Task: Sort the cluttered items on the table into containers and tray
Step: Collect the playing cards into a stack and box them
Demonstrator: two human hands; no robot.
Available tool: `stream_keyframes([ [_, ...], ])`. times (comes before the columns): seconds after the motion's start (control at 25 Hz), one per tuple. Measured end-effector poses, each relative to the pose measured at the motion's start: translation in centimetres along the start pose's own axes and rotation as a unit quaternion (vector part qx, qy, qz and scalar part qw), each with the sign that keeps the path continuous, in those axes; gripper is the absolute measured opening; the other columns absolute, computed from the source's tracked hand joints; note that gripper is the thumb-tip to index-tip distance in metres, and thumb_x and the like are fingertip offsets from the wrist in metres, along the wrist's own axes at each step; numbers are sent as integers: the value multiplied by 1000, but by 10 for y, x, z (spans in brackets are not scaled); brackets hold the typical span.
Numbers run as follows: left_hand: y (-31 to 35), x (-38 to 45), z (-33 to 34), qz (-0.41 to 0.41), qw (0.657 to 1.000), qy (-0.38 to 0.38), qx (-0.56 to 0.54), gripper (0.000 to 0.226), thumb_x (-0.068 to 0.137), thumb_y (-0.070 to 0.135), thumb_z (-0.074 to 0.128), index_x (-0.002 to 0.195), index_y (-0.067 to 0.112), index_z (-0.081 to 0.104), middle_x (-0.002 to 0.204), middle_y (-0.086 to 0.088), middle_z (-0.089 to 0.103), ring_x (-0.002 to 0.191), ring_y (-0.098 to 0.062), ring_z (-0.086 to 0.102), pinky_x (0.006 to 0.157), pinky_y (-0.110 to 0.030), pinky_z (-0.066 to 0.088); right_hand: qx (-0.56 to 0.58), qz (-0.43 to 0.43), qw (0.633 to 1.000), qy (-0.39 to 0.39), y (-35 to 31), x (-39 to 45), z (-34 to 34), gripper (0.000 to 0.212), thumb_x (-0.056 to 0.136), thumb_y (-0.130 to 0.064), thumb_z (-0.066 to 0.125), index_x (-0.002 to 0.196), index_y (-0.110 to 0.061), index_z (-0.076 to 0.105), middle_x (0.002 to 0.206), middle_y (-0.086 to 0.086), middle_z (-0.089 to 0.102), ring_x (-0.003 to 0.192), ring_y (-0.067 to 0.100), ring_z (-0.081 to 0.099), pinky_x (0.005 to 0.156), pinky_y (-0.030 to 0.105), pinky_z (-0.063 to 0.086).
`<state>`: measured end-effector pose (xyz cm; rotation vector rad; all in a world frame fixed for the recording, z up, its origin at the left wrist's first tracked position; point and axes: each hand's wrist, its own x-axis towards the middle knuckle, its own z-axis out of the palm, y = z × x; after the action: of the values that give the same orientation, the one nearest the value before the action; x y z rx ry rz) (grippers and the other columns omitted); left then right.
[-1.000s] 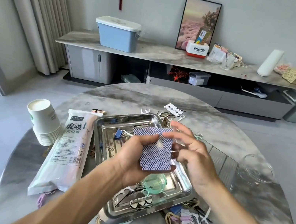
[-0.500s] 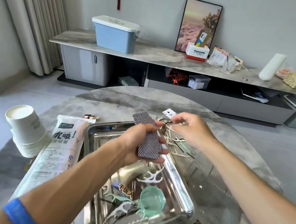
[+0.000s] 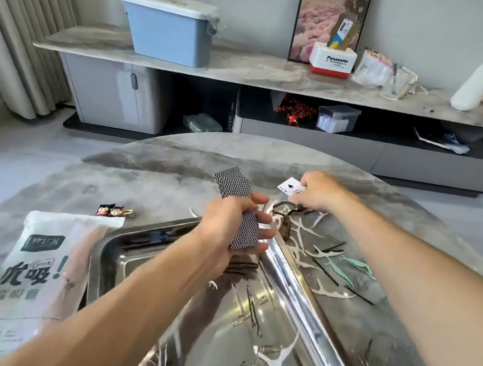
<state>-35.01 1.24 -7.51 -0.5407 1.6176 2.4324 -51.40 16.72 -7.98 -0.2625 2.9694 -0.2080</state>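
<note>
Round grey marble counter [image 3: 172, 178] in a living room, long grey sideboard [image 3: 250, 71] behind. Left hand [image 3: 227, 224] grips the stack of blue-backed playing cards [image 3: 238, 206] over the shiny steel tray [image 3: 297, 282]. Right hand [image 3: 315, 192], further out than half a second ago, pinches what looks like a face-up white card [image 3: 289, 186] at the counter's far side.

My single head-worn view, looking forward and down from close above the round marble table [image 3: 153, 176], facing the far wall's sideboard [image 3: 250, 71]
</note>
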Motion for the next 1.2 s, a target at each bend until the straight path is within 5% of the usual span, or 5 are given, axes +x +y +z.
stream_keyframes([
  [0.2,0,6,-6,20,999,-7,-36,26,96,9,41,103,12,66,74,-7,69,66,-25,68,59,-34,57,58,71,991,-95,6,13,-3,75,68,-34,89,128,-6,55,122,12,63,106,30,63,94,42,52],
  [0.48,1,-12,-8,13,999,4,-30,26,95,10,40,102,12,65,72,-7,68,67,-26,67,65,-38,57,215,117,969,-41,19,-20,-11,24,76,-14,83,90,-4,65,91,12,73,72,21,67,57,27,51],
  [0.68,8,-57,0,0,1000,11,-13,26,95,9,40,102,9,65,74,-11,67,68,-27,66,67,-40,58,335,91,938,17,17,-70,-34,32,73,-27,88,89,-13,64,84,1,71,73,15,69,56,25,51],
  [0.96,12,-137,1,30,999,30,12,21,91,3,45,102,5,63,74,-12,71,70,-28,69,67,-41,59,231,17,971,59,3,-173,-56,25,79,-40,80,83,-19,67,77,-5,71,66,10,67,51,23,44],
  [1.2,-1,-194,2,14,998,5,66,33,83,45,73,94,14,73,74,-4,69,65,-18,66,66,-36,60,497,-108,861,4,-49,-282,-50,18,92,-37,68,84,-20,69,75,-2,73,62,14,65,53,25,46],
])
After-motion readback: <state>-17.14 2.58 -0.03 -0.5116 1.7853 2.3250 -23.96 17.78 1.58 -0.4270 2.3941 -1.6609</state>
